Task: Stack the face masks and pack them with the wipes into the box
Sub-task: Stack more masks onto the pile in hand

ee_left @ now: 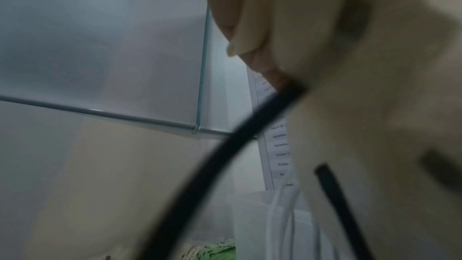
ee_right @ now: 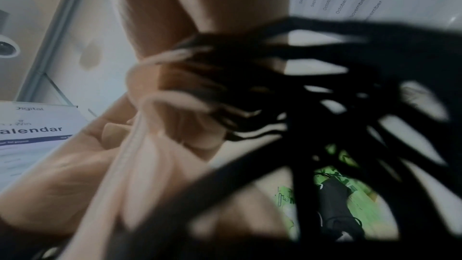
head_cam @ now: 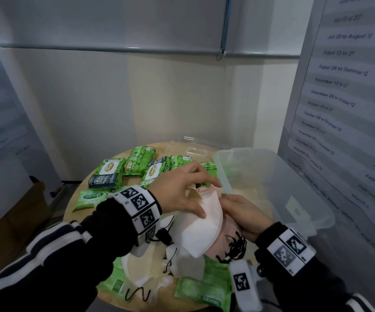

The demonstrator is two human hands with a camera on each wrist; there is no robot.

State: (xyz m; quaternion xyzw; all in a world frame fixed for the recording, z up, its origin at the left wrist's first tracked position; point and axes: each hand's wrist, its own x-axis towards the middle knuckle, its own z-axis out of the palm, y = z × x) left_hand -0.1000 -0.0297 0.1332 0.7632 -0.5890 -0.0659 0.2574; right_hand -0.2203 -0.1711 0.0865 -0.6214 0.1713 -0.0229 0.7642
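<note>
Over the round table I hold a stack of pale pink face masks (head_cam: pixel 221 242) whose black ear loops (head_cam: pixel 236 246) hang down. My right hand (head_cam: pixel 238 208) grips the stack from the right side. My left hand (head_cam: pixel 201 198) holds a white face mask (head_cam: pixel 202 233) against the stack, thumb on its face and fingers curled over its top edge. In the left wrist view my fingertips (ee_left: pixel 262 66) pinch the mask (ee_left: pixel 362 106), with one black ear loop (ee_left: pixel 200 175) crossing in front. The right wrist view shows the pink masks (ee_right: pixel 140 165) in my palm behind tangled ear loops (ee_right: pixel 325 86). The clear plastic box (head_cam: pixel 272 176) stands open at the right.
Several green wipes packs (head_cam: pixel 107 174) lie on the far and left side of the table (head_cam: pixel 78 212), and more (head_cam: pixel 204 291) near the front edge. Loose white masks (head_cam: pixel 182 264) lie under my hands. The clear lid (head_cam: pixel 195 145) lies behind the box. A calendar poster (head_cam: pixel 339 86) stands at the right.
</note>
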